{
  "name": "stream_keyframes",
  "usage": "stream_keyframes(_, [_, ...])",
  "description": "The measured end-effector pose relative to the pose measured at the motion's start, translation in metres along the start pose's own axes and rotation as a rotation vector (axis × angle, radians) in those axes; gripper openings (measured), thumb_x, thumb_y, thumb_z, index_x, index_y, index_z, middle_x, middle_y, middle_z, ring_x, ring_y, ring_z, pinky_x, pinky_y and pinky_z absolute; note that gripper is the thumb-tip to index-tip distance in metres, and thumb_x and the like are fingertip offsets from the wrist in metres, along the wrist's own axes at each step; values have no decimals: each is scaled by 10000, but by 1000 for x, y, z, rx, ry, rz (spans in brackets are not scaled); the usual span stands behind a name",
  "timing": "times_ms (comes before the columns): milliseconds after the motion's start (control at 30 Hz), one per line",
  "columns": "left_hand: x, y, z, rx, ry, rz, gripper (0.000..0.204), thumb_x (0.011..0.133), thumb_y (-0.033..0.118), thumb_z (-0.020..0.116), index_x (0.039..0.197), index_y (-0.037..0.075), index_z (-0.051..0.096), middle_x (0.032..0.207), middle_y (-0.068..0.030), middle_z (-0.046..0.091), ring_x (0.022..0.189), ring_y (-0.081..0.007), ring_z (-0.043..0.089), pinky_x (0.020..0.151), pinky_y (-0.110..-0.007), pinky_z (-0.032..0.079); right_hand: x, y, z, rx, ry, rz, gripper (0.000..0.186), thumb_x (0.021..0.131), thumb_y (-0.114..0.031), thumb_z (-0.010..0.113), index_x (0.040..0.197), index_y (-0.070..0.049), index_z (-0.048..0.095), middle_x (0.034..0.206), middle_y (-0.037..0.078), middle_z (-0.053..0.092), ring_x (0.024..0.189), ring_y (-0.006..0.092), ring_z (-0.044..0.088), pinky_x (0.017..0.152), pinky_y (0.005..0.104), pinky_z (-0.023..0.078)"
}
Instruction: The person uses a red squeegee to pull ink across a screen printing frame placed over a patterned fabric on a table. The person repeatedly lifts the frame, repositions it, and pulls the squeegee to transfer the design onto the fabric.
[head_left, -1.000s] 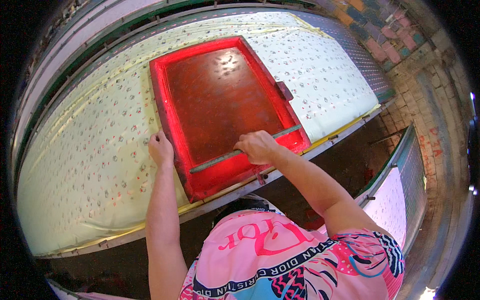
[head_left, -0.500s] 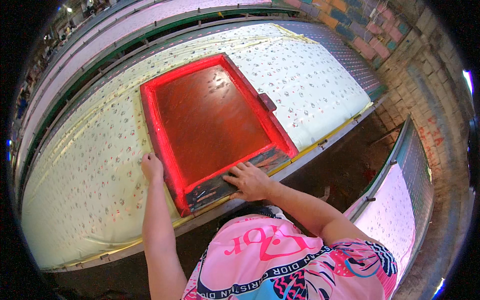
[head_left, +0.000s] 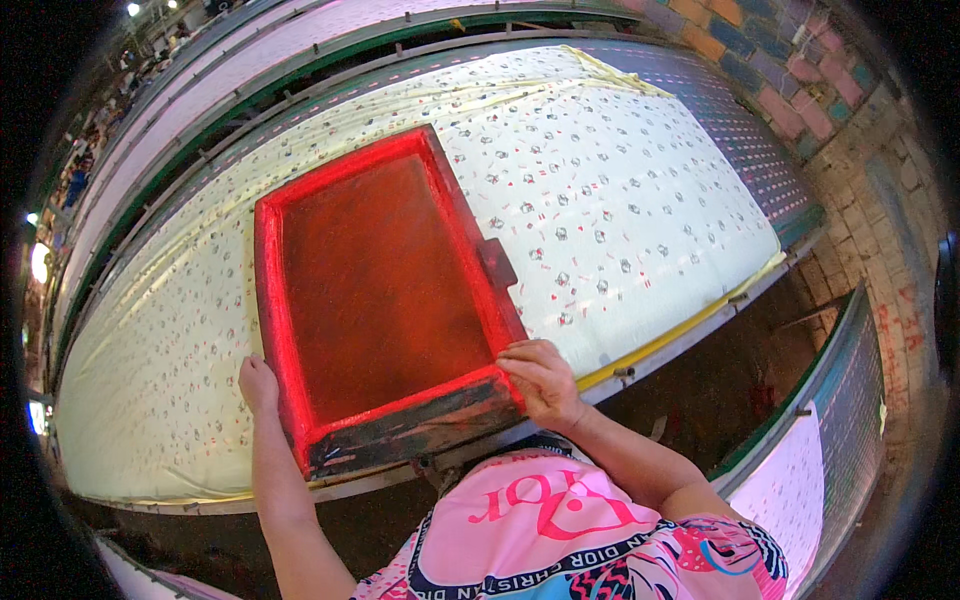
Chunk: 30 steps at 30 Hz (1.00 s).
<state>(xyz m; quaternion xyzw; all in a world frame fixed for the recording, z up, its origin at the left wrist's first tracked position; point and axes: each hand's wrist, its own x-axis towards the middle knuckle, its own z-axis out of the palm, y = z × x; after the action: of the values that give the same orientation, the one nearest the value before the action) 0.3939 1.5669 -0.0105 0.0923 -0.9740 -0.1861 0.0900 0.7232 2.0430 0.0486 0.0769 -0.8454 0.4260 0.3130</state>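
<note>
A red-stained rectangular screen frame (head_left: 470,270) with a dark reddish-brown middle (head_left: 370,290) lies on pale yellow-white fabric (head_left: 620,200) printed with small scattered motifs. The frame has a dark tab on its right side and a blackened near side. My left hand (head_left: 258,383) is closed on its left edge near the lower part, fingertips mostly hidden. My right hand (head_left: 540,385) grips the near right corner, fingers bent over the rim.
The long table (head_left: 700,320) has a metal rail with small stops along its front edge. Another long table (head_left: 220,70) runs behind it, and a third (head_left: 770,460) stands at lower right. A brick-paved floor (head_left: 870,220) lies at right.
The frame has shifted leftward along the fabric with both hands. The long bar that my right hand held across the frame is out of sight; that hand now grips the corner.
</note>
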Motion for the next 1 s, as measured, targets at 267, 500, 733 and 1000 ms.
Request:
stream_keyframes(267, [-12, 33, -10, 221, 55, -81, 530, 1137, 411, 439, 1174, -8, 761, 1169, -290, 758, 1121, -512, 698, 960, -602, 537, 17, 92, -20, -54, 5, 411, 450, 927, 13, 788, 1366, -69, 736, 1458, 220, 646, 1372, 383, 620, 1138, 456, 512])
stream_keyframes(500, [-4, 15, -4, 105, 31, -99, 544, 1138, 426, 468, 1174, -22, 774, 1149, -303, 762, 1086, -509, 715, 959, -596, 535, 75, 132, 9, 172, -75, 767, 377, 969, -139, 797, 1328, -30, 758, 1409, 227, 695, 1314, 344, 666, 1121, 448, 525])
stream_keyframes(733, [1, 6, 3, -131, -38, -157, 650, 1143, 492, 499, 1104, -105, 753, 1041, -315, 760, 998, -500, 709, 913, -552, 524, 110, 133, 11, 369, -103, 1009, 374, 997, -112, 768, 1344, 26, 749, 1225, 141, 802, 1101, 199, 730, 998, 340, 568])
stream_keyframes(1000, [27, -70, 31, -326, -173, -165, 716, 1157, 534, 477, 1281, -131, 714, 1182, -298, 771, 1119, -439, 717, 1019, -493, 514, 148, 92, 20, 335, -75, 1100, 342, 990, -110, 777, 1310, 10, 759, 1215, 135, 792, 1103, 201, 726, 1005, 340, 569])
